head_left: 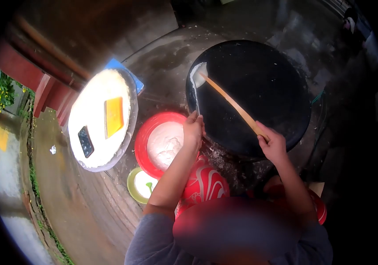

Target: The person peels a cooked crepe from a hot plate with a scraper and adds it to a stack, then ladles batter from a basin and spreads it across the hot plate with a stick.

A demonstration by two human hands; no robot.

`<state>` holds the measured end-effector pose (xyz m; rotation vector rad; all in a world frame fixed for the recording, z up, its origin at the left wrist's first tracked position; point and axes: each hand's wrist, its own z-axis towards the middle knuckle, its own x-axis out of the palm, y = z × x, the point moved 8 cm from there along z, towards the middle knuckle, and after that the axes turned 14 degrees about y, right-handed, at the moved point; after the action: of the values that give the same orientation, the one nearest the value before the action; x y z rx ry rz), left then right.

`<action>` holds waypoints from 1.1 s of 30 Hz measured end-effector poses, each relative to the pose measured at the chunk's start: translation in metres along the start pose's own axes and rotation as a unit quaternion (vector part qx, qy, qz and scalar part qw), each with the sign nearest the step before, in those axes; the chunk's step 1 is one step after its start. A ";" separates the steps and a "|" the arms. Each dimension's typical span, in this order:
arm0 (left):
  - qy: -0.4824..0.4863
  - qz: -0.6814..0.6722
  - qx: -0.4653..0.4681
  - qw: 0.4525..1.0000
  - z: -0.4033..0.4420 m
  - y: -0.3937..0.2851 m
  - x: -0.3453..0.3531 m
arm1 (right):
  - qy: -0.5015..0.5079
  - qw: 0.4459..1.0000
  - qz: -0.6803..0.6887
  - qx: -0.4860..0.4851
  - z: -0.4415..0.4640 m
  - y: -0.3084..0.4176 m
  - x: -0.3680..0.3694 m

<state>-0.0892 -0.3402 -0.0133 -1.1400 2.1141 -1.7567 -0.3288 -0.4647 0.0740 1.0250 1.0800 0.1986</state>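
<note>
My left hand (194,129) grips the thin handle of a ladle (195,90) coated in white batter. Its whitened head lies over the left edge of a large round black griddle (250,101). Closed around a long flat wooden spatula (233,100), my right hand (272,143) is over the griddle's lower right. The spatula slants up and left, and its tip meets the white batter at the ladle's head. Below my left hand is a red basin (142,137) of pale thick batter, partly behind my forearm.
A large round tray (78,132) with a bright white surface stands at left, carrying a phone (85,141) and a yellow rectangular item (114,116). Beneath its far edge shows a blue object (129,76). A green bowl (131,187) with white contents sits beside the basin.
</note>
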 end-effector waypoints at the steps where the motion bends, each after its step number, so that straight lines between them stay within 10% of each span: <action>1: -0.005 -0.006 -0.004 1.000 -0.002 -0.002 0.002 | 0.021 0.999 -0.030 0.015 0.010 0.003 0.006; 24: -0.047 0.078 -0.003 0.996 0.040 -0.023 -0.015 | 0.029 0.994 -0.085 0.067 0.021 -0.024 -0.013; 30: 0.098 -0.128 0.016 0.987 0.038 -0.103 0.028 | 0.059 0.927 -0.349 -0.124 0.010 -0.012 0.017; 33: 0.227 -0.382 -0.016 0.896 0.029 -0.142 0.058 | 0.045 0.900 -0.396 -0.174 0.026 -0.013 0.035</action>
<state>-0.0501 -0.4016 0.1244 -1.9188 2.0640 -2.5319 -0.2948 -0.4664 0.0437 0.2042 1.4050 -0.2230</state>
